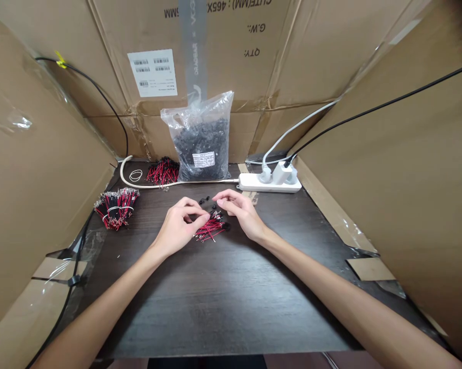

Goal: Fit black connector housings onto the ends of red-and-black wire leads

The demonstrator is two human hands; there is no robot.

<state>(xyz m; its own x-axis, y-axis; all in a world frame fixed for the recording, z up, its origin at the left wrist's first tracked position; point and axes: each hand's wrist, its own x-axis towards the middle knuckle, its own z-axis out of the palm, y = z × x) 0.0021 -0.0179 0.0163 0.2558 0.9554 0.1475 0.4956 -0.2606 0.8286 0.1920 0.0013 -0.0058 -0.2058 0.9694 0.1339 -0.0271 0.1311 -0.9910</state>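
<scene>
Over the middle of the dark table, my left hand (182,225) has thumb and fingertips pinched together. Whatever it may hold is too small to make out. Right beside those fingertips lies a small pile of short red and black wires (210,229) with metal ends. My right hand (242,209) is curled just right of the pile, thumb and forefinger close together; any piece in them cannot be told. Several tiny black plastic parts (204,200) lie on the table between the two hands, behind the wires.
A clear bag of black parts (202,146) leans on the back cardboard wall. Left of it lie loose red and black wires (163,171) and, nearer, tied wire bundles (117,207). A white power strip (269,182) with plugs stands back right. Cardboard walls (400,143) enclose the table.
</scene>
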